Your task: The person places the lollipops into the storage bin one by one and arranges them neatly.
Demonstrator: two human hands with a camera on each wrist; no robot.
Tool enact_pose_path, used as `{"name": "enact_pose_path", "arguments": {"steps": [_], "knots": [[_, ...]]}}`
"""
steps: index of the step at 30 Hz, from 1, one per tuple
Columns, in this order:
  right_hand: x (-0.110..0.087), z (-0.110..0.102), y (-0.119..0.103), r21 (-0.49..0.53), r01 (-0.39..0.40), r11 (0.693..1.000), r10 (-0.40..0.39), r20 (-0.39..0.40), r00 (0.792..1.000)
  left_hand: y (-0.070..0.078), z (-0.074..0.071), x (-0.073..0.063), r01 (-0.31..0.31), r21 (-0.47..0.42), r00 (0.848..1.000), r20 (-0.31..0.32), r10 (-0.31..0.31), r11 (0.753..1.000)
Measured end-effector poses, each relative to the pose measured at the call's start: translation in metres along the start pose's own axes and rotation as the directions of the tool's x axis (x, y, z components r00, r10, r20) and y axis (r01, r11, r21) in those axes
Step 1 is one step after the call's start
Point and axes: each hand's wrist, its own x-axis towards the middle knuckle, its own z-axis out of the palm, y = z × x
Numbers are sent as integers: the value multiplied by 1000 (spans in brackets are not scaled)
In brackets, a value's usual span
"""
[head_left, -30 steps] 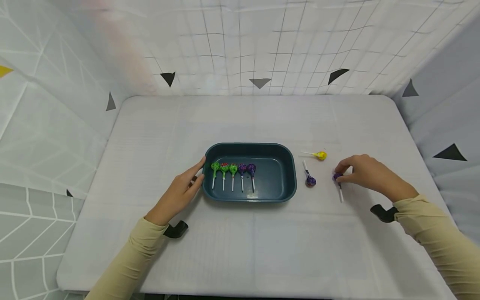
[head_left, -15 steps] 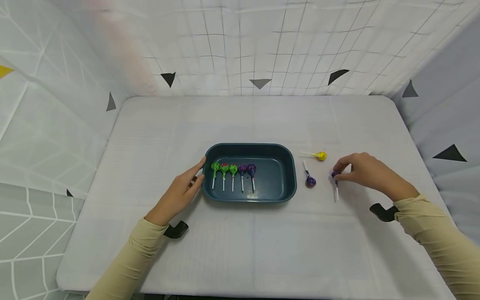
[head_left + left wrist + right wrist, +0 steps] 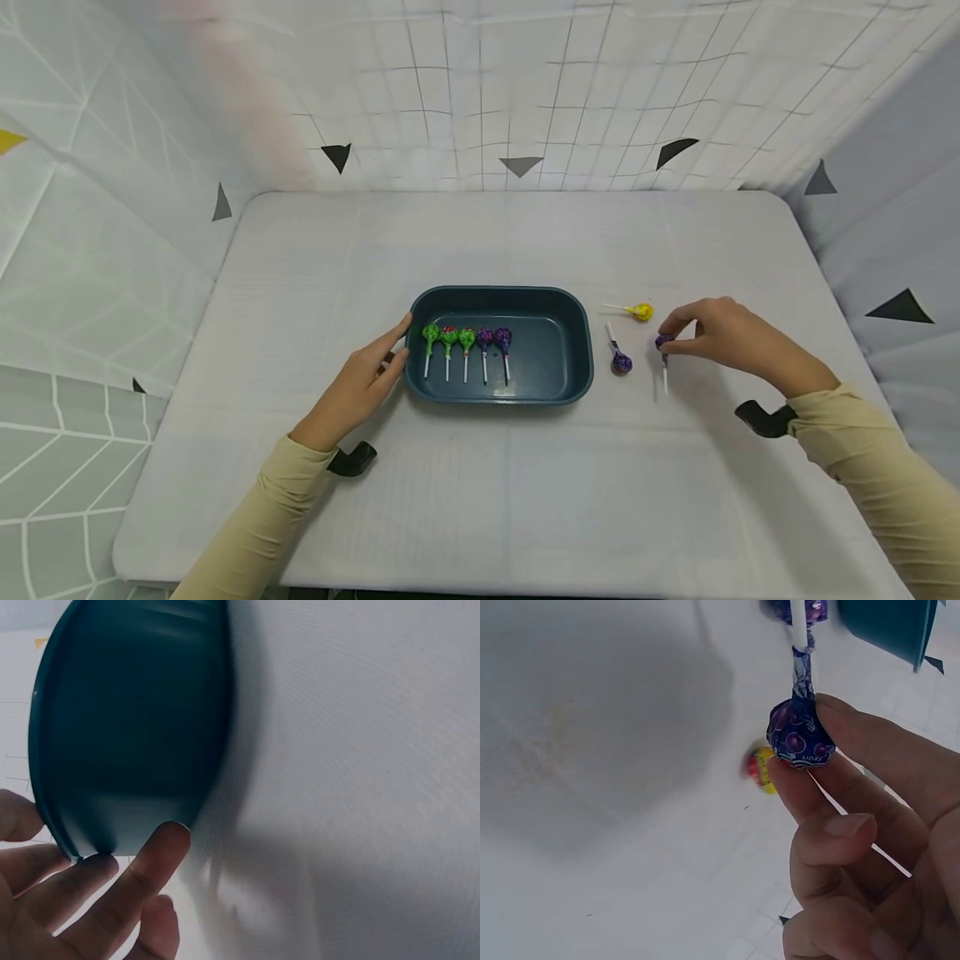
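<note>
My right hand (image 3: 716, 337) pinches a purple-wrapped lollipop (image 3: 801, 735) by its candy head between thumb and fingers, its white stick pointing toward the front of the table in the head view. At the left end of a dark teal tray (image 3: 555, 387), my left hand (image 3: 360, 387) rests its fairly straight fingers against the outer wall and rim. Inside the tray lies a row of lollipops, green-wrapped ones (image 3: 467, 338) on the left and two purple ones (image 3: 503, 337) on the right, sticks toward me.
Between the tray and my right hand lie another purple lollipop (image 3: 621, 362), stick pointing away from me, and a yellow lollipop (image 3: 642, 312), stick pointing left. A white cloth covers the table (image 3: 480, 500), with pale fabric walls at the back and sides.
Holding the purple lollipop, my right hand has shifted slightly left and away from me, and the stick has swung from slanting to nearly straight. My left hand and the tray stay put.
</note>
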Motion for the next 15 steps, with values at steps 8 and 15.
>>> {"name": "enact_pose_path", "arguments": {"steps": [8,15], "knots": [[2,-8,-20,13,24,1000,-24,-10,1000,3,-1,0,4,8,1000,0,-4,1000],[5,-12,-32,9,47,999,-47,-25,999,5,-1,-1,9,-1,1000,-1,-9,1000]]}}
